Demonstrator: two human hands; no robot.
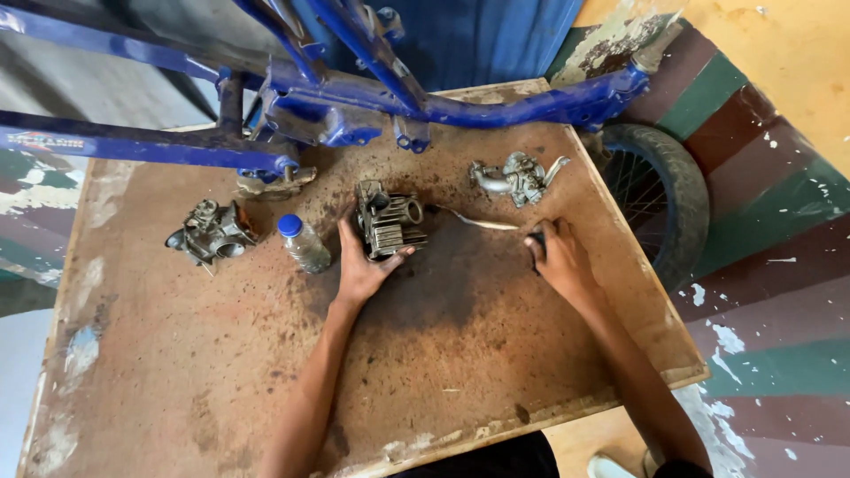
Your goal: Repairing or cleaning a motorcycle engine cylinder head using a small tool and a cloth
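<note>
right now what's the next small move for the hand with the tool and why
Probably slide the right hand leftward so its thin tool's tip reaches the finned engine part. The left hand already steadies that part, and the tip lies just beside it.
</note>
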